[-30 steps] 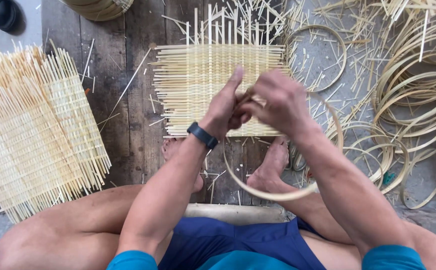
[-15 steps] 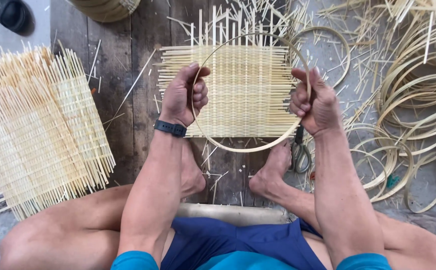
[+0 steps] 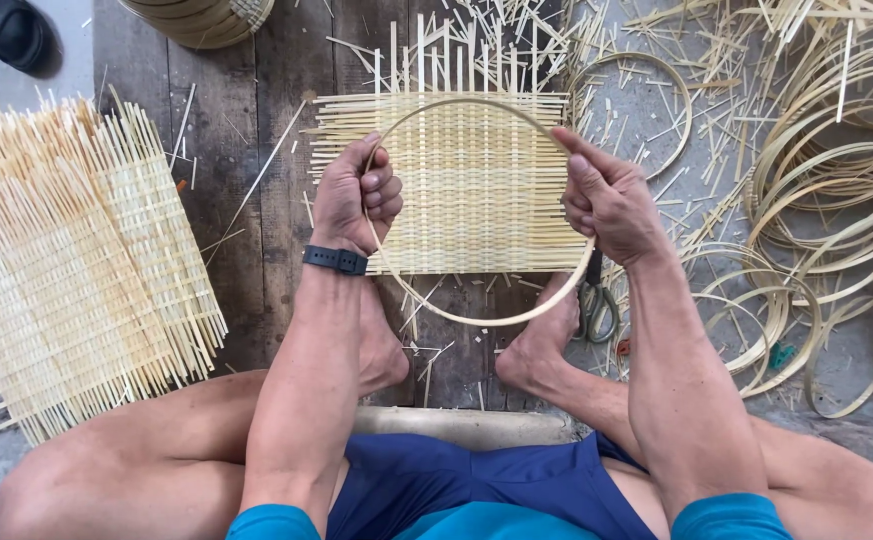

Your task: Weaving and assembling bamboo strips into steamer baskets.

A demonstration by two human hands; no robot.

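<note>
1. A stack of woven bamboo mats (image 3: 67,270) lay at the far left, partly on the dark wooden boards (image 3: 237,150), its loose strip ends fanned outward.
2. The left hand (image 3: 357,195), a dark band at its wrist, was closed around the left side of a thin bamboo hoop (image 3: 477,320), fingers curled over the strip.
3. The hoop was held up between the two hands, over a flat woven mat (image 3: 477,190) that lay on the boards ahead of the person's bare feet.
4. The right hand (image 3: 607,205) gripped the hoop's right side, thumb pressed along the strip and fingers folded behind it; the hands were well apart, one at each side of the ring.
5. Scissors (image 3: 597,305) lay just beside the right foot, partly hidden by the right forearm.
6. Loose bamboo rings (image 3: 827,190) and cut splinters were scattered over the grey ground at the right.
</note>
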